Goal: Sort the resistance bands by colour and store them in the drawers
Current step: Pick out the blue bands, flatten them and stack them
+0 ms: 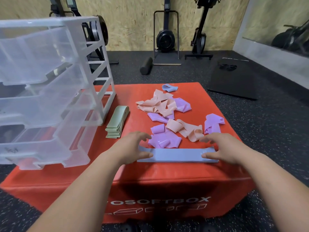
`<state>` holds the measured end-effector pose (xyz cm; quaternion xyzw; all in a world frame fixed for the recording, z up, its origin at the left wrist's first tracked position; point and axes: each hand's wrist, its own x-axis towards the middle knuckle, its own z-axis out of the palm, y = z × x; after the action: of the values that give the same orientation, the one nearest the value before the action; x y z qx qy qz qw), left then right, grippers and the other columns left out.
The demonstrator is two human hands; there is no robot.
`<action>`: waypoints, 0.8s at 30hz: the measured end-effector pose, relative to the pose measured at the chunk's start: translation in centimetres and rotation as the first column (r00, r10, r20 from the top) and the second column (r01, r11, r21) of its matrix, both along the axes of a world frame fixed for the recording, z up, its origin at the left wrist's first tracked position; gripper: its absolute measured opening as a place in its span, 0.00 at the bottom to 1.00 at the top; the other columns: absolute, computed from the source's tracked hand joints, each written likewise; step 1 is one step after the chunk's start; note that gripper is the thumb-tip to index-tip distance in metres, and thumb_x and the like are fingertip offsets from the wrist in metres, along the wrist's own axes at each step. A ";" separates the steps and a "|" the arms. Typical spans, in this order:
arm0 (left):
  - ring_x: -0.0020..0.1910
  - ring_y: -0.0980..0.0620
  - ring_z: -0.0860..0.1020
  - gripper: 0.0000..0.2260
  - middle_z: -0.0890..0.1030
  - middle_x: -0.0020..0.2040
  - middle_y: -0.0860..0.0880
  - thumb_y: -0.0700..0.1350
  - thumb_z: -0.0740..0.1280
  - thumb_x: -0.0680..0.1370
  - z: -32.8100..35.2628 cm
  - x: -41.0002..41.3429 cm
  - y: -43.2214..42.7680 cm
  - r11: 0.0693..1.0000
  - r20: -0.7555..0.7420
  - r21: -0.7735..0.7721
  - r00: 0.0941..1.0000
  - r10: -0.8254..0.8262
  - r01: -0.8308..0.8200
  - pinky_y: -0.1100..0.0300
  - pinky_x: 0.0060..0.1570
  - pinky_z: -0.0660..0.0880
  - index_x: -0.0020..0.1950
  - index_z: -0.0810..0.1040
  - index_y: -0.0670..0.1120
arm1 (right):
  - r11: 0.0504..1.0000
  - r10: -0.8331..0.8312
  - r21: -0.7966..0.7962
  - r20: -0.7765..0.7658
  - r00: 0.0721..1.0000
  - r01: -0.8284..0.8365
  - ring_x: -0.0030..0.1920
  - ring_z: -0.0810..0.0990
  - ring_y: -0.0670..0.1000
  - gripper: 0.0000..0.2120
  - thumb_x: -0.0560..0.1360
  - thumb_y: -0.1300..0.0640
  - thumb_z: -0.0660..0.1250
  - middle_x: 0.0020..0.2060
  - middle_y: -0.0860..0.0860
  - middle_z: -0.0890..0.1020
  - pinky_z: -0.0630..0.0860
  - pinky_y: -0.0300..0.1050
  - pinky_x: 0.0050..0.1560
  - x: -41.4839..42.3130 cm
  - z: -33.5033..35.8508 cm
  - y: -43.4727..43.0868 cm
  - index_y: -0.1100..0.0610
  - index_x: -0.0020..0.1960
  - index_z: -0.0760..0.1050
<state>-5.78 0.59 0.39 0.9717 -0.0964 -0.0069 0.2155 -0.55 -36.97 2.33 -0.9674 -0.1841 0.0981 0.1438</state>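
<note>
Both hands are working one blue band (178, 155), which lies flat along the near edge of the red soft box (150, 181). The left hand (132, 146) is on its left end and the right hand (222, 148) on its right end. Each thumb presses down on the band, and the fingers are spread and loosely arched over the far edge, not wrapped round anything. So I'd call both hands open, pinning rather than gripping. My guess is the band is being smoothed flat so it stacks neatly, like the green ones.

The green bands (117, 121) are already in a tidy flat pile on the left, just beside the clear drawer unit (50, 81). Its drawers are pulled out towards the near side, presumably ready to load. They're see-through, frosted plastic in a white frame.

Everything else is a loose heap in the middle of the box top. The peach bands (160, 104) and purple bands (164, 139) are curled and overlapping, and look thin, stretchy and a bit glossy. A second small blue band (169, 87) sits folded at the far edge, apart from the rest. The blue and green ones look more matte and hold a flat shape. The box top looks like finely textured vinyl.
</note>
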 end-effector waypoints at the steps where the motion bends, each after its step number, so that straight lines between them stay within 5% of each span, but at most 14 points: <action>1: 0.62 0.55 0.77 0.29 0.79 0.62 0.57 0.61 0.79 0.72 0.2 0.2 -0.1 1.000 0.027 -0.022 1.000 0.010 -0.009 0.55 0.62 0.75 0.71 0.76 0.58 | 0.999 -0.011 0.043 0.007 1.000 0.010 0.63 0.79 0.45 0.30 0.70 0.40 0.79 0.65 0.40 0.80 0.73 0.42 0.62 0.0 0.2 0.2 0.39 0.70 0.76; 9: 0.66 0.54 0.76 0.32 0.78 0.66 0.57 0.69 0.68 0.71 0.7 3.6 -1.5 0.981 0.136 -0.166 0.983 0.124 -0.101 0.51 0.65 0.75 0.72 0.76 0.58 | 0.974 -0.038 0.225 0.109 0.993 0.013 0.65 0.74 0.42 0.27 0.75 0.42 0.76 0.64 0.40 0.76 0.68 0.40 0.60 4.4 1.3 5.2 0.43 0.71 0.75; 13: 0.66 0.49 0.76 0.29 0.79 0.66 0.54 0.66 0.68 0.74 -0.1 6.5 -2.1 0.982 0.162 -0.142 0.975 0.149 -0.126 0.50 0.66 0.73 0.73 0.75 0.57 | 0.993 0.015 0.110 0.146 0.989 -0.031 0.72 0.72 0.50 0.30 0.75 0.34 0.71 0.71 0.45 0.74 0.70 0.51 0.71 10.5 1.3 7.9 0.42 0.74 0.72; 24: 0.77 0.53 0.64 0.35 0.68 0.78 0.55 0.64 0.71 0.77 -3.4 12.8 -1.5 0.974 0.107 -0.200 0.986 0.124 -0.101 0.58 0.76 0.62 0.81 0.67 0.55 | 0.986 0.045 -0.162 0.064 0.997 -0.035 0.79 0.61 0.58 0.34 0.80 0.34 0.62 0.81 0.49 0.62 0.64 0.58 0.77 28.8 0.0 14.4 0.48 0.82 0.62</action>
<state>6.97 -0.88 -3.01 0.9486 -0.0539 0.0726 0.3032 28.29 -22.58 2.29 -0.9747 -0.1997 0.0828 0.0570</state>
